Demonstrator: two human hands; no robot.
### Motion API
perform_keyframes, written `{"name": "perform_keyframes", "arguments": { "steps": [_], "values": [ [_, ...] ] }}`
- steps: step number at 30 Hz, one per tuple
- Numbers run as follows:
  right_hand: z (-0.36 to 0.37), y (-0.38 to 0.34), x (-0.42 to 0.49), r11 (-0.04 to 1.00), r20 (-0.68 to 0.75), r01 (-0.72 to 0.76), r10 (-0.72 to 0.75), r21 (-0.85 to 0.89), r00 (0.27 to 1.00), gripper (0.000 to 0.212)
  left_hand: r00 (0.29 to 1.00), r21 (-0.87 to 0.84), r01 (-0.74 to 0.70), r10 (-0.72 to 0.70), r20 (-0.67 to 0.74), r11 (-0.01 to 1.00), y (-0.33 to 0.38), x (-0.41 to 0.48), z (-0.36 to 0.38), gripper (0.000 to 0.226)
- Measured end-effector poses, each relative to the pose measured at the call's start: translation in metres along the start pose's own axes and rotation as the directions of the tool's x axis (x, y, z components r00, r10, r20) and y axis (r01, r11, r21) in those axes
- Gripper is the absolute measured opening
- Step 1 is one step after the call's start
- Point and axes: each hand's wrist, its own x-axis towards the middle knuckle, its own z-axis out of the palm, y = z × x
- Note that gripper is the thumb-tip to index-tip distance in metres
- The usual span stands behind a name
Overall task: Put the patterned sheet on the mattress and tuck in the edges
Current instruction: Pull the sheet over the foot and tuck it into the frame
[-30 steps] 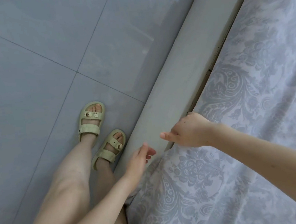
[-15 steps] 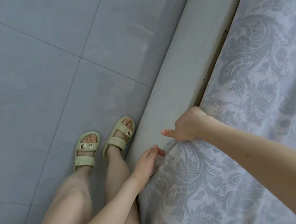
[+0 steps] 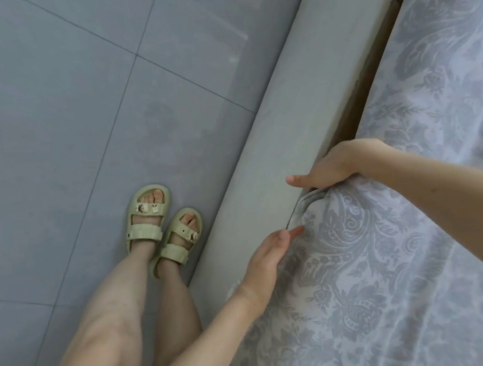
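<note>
The person stands close beside the bed, both feet in pale green sandals (image 3: 152,222) on the grey tiled floor (image 3: 64,127). The patterned sheet (image 3: 406,255) lies spread over the mattress (which is hidden under it), and its edge runs along the padded grey bed frame (image 3: 295,111). A small folded piece of the edge is bunched between the two hands. The right hand (image 3: 340,166) is at the dark gap (image 3: 370,85) between frame and sheet, with the thumb stretched out over the frame. Its fingers go down into the gap, so I cannot tell what they grip. The left hand (image 3: 267,257) has straight fingers kept together, and the tips touch the sheet just beside the frame.
</note>
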Motion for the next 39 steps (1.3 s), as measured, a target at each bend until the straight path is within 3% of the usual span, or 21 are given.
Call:
{"name": "perform_keyframes", "arguments": {
  "steps": [3,6,8,11,13,15,16,18,20,24,26,29,30,34,36,38,39],
  "values": [
    [0.004,0.009,-0.015,1.0,-0.011,0.009,-0.009,0.03,1.0,0.084,0.996,-0.011,-0.086,0.086,-0.028,0.996,-0.002,0.0,0.023,0.051],
    [0.007,0.009,-0.017,0.999,-0.037,0.013,-0.012,0.029,0.999,0.086,0.967,0.181,-0.224,0.242,-0.082,0.958,0.007,0.01,0.043,0.046],
    [0.005,0.009,-0.015,1.0,-0.052,0.008,-0.007,0.024,0.999,0.088,0.966,0.253,-0.2,0.233,-0.108,0.946,0.01,0.024,0.042,0.045],
    [0.007,0.012,-0.012,1.0,-0.093,-0.001,0.003,0.012,0.996,0.096,0.987,0.433,-0.047,0.107,-0.116,0.9,0.015,0.033,0.042,0.057],
    [0.011,0.015,-0.01,0.999,-0.148,-0.003,-0.002,-0.034,0.989,0.103,0.97,0.653,-0.053,0.194,-0.147,0.756,0.024,0.031,0.055,0.068],
    [0.014,0.017,-0.008,0.996,-0.208,-0.012,-0.006,-0.085,0.978,0.112,0.937,0.707,-0.079,0.295,-0.189,0.703,0.027,0.033,0.063,0.071],
    [0.015,0.017,-0.007,0.995,-0.226,-0.011,-0.011,-0.098,0.974,0.117,0.95,0.632,-0.052,0.234,-0.207,0.773,0.025,0.037,0.061,0.071],
    [0.017,0.02,-0.007,0.995,-0.247,0.014,-0.037,-0.096,0.968,0.124,0.992,0.268,0.054,-0.02,-0.128,0.962,0.019,0.045,0.052,0.07],
    [0.018,0.024,-0.007,0.995,-0.254,0.045,-0.066,-0.087,0.965,0.121,0.976,-0.038,0.216,-0.216,0.014,0.976,0.012,0.052,0.045,0.068],
    [0.02,0.022,-0.015,0.987,-0.296,0.103,-0.136,-0.125,0.945,0.091,0.936,-0.018,0.332,-0.328,0.127,0.943,0.008,0.063,0.052,0.056],
    [0.019,0.02,-0.013,0.972,-0.405,0.156,-0.216,-0.175,0.889,0.085,0.921,-0.031,0.371,-0.364,0.136,0.928,0.007,0.07,0.047,0.061],
    [0.024,0.019,-0.013,0.906,-0.622,0.171,-0.394,-0.388,0.677,0.08,0.945,-0.009,0.301,-0.297,0.135,0.954,0.009,0.071,0.04,0.057],
    [0.029,0.021,-0.012,0.88,-0.622,0.152,-0.43,-0.449,0.654,0.081,0.962,-0.003,0.253,-0.251,0.108,0.968,0.01,0.07,0.04,0.053],
    [0.047,0.029,-0.001,0.817,-0.523,0.059,-0.421,-0.574,0.741,0.079,0.991,0.118,0.078,-0.065,-0.114,0.99,0.009,0.054,0.032,0.059],
    [0.045,0.024,0.008,0.831,-0.525,0.07,-0.41,-0.551,0.746,0.074,0.949,0.21,-0.086,0.145,-0.28,0.974,-0.002,0.048,0.023,0.063],
    [0.04,0.018,0.012,0.852,-0.515,0.081,-0.385,-0.517,0.766,0.071,0.931,0.187,-0.164,0.214,-0.295,0.969,-0.007,0.042,0.024,0.064],
    [0.039,0.017,0.013,0.858,-0.505,0.076,-0.368,-0.509,0.781,0.068,0.951,0.194,-0.134,0.181,-0.252,0.972,-0.007,0.04,0.028,0.068]
  ]
}}
